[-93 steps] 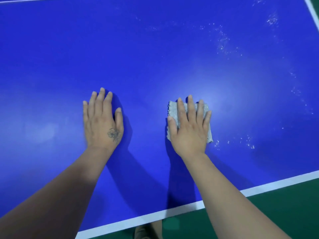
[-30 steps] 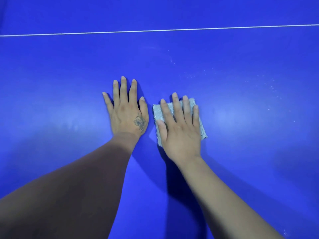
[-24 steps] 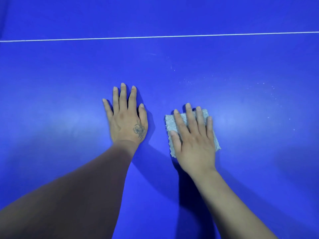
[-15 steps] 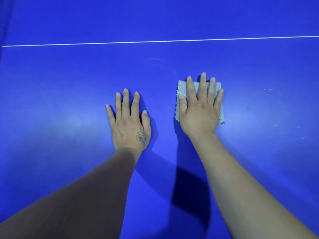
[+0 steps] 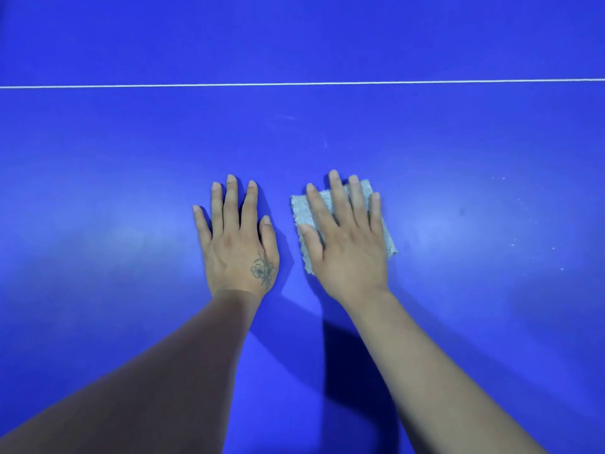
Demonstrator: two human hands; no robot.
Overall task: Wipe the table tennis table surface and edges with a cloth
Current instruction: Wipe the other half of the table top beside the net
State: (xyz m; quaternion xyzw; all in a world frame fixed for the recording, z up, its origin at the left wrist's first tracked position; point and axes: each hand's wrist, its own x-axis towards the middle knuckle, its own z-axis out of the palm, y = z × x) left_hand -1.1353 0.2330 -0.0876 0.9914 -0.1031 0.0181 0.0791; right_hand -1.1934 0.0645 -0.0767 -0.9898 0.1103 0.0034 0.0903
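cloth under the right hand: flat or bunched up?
Flat. The cloth lies as a small squarish pad on the table, edges visible around the right hand, which presses it with straight fingers.

Bright overhead light leaves soft glare patches on the table [image 5: 425,237] and sharp forearm shadows; focus is crisp.

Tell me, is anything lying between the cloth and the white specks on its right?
Nothing visible: only bare blue table tennis table lies between the grey folded cloth, pressed flat under the right hand, and the white specks.
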